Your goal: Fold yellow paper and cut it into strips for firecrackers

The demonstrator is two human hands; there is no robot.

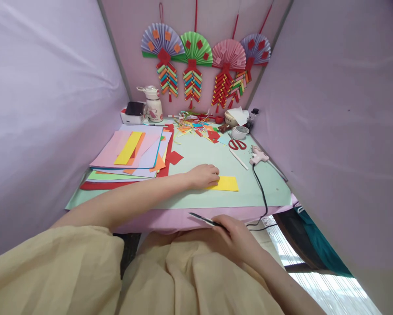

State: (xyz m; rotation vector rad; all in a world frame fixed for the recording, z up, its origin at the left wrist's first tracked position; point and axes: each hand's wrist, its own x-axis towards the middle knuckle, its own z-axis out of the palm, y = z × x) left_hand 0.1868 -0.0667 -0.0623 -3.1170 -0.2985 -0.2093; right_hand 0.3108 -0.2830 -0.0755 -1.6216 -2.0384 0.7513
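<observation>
My left hand reaches across the table, its fingers curled on the left end of a yellow paper strip. That strip lies flat near the table's front edge, and its left end is partly hidden under the fingers. Below the table edge, over my lap, my right hand is closed round a utility knife. The knife's thin blade points left, apart from the paper. A small red paper square lies beyond my left forearm.
Stacked coloured paper is at the left. Red-handled scissors, a white pen-like stick and a corded glue gun lie at the right. Paper scraps and a bottle stand behind; paper fans hang above.
</observation>
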